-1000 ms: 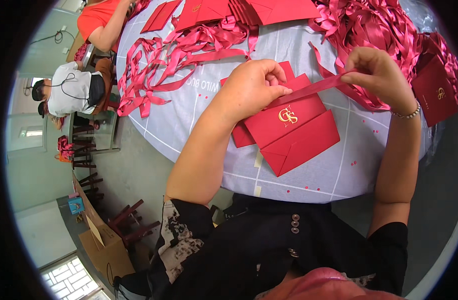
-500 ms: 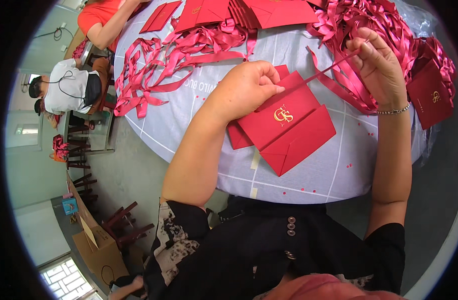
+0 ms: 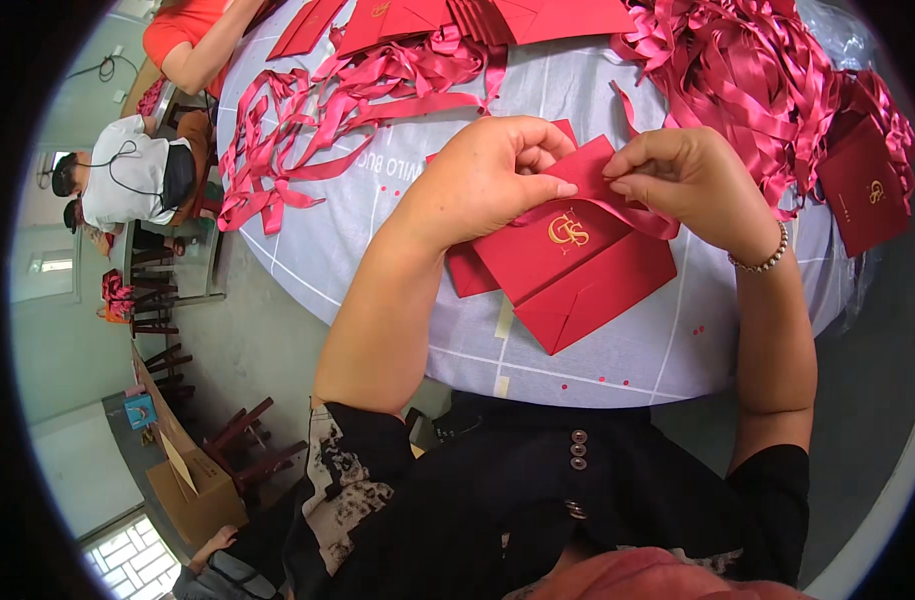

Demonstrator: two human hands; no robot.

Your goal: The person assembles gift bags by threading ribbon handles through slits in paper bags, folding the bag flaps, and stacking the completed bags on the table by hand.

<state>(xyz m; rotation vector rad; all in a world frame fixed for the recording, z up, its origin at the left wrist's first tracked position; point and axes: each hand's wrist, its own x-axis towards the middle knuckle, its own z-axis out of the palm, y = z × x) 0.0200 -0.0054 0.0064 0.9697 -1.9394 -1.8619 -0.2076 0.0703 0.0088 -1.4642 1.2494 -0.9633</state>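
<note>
A flat red paper bag (image 3: 588, 265) with a gold emblem lies on the cloth in front of me, its folded bottom toward me. My left hand (image 3: 493, 185) is closed on the bag's upper left part, thumb on top. At the upper right edge, my right hand (image 3: 688, 185) pinches a dark pink ribbon (image 3: 653, 221); its fingertips partly hide the end. Slack ribbon curves across the bag below the right fingers and toward the left thumb. Under this bag, another red bag (image 3: 470, 272) shows at the left.
A large ribbon heap (image 3: 738, 90) lies at the far right, beside a hanging red bag (image 3: 866, 190). Loose ribbons (image 3: 298, 150) spread at the left, with several red bags (image 3: 568, 20) behind. The table's cloth (image 3: 458, 355) curves around me. Another person's arm (image 3: 203, 60) reaches in at far left.
My right hand has come down and left from above the ribbon heap to the bag's edge. The ribbon, taut before, now hangs slack. My left hand stays on the bag.
</note>
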